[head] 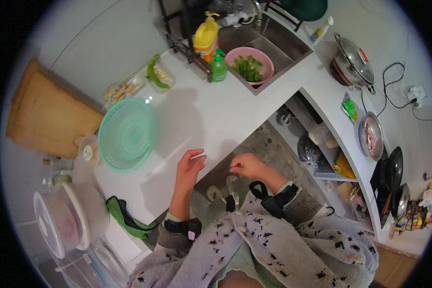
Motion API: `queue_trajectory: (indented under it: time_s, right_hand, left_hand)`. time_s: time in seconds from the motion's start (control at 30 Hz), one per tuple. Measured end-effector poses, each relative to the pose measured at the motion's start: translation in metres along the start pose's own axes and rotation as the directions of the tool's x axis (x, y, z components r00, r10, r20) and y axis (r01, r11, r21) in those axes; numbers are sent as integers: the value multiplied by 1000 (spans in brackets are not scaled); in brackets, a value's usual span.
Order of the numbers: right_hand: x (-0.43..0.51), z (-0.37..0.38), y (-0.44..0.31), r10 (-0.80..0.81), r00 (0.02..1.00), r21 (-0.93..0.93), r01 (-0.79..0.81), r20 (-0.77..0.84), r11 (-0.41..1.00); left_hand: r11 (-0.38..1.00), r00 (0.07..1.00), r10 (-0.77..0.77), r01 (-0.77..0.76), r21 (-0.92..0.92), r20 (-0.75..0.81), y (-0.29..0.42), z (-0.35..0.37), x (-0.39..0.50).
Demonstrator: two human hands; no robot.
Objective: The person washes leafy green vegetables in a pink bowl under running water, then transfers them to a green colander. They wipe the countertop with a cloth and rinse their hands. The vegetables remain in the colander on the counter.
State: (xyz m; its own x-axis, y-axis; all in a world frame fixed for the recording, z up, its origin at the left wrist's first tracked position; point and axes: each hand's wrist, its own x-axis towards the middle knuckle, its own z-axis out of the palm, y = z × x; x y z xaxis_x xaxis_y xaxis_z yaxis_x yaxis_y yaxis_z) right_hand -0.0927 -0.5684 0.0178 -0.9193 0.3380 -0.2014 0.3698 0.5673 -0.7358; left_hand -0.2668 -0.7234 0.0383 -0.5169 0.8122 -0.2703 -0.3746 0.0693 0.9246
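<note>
My left hand (191, 165) is raised over the front edge of the white countertop (216, 111), fingers apart and bent, holding nothing. Just past that edge, above the floor, my right hand (247, 165) hangs with its fingers curled inward; whether anything small is between them cannot be made out. A turquoise plastic colander (127, 135) stands on the counter left of my left hand. Farther back, a pink basin (268, 59) with green leafy vegetables (249, 69) sits in the steel sink (284, 39). Beside the sink are a green pump bottle (219, 68) and a yellow jug (206, 36).
At the back left, a long green pepper (154, 72) lies by a clear container. A wooden board (54, 111) and lidded tubs (50, 225) stand left, near a green cloth (126, 219). Along the right counter are a lidded pot (352, 61), a steel bowl of meat (371, 136) and pans (394, 169).
</note>
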Motion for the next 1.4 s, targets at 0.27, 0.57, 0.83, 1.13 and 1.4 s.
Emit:
queue_trajectory:
  time_s: [0.27,0.57,0.83,1.13,1.4]
  right_hand:
    - [-17,-109,141,183,779,73,-174,-600,982]
    - [44,-231,284,-11,819,-197,-125,-573,972]
    - [61,-235,303,-150,839,-233,29,-523,972]
    - [28,-253,283,22,907,-264,-145,-420,954]
    - [-99,-283,283,217,894,-533,-413,-392,738]
  left_hand:
    - [997,982,-60,50,61,180,-22,119,70]
    - [994,997,-62,58,94,38,-44,278,125]
    - [988,980,-149,144,-46,-130,-55,307,140]
    - [994,990,-92,97,43,-103,-53,299,165]
    - [990,993,-121,120,74,6,-42,306,194]
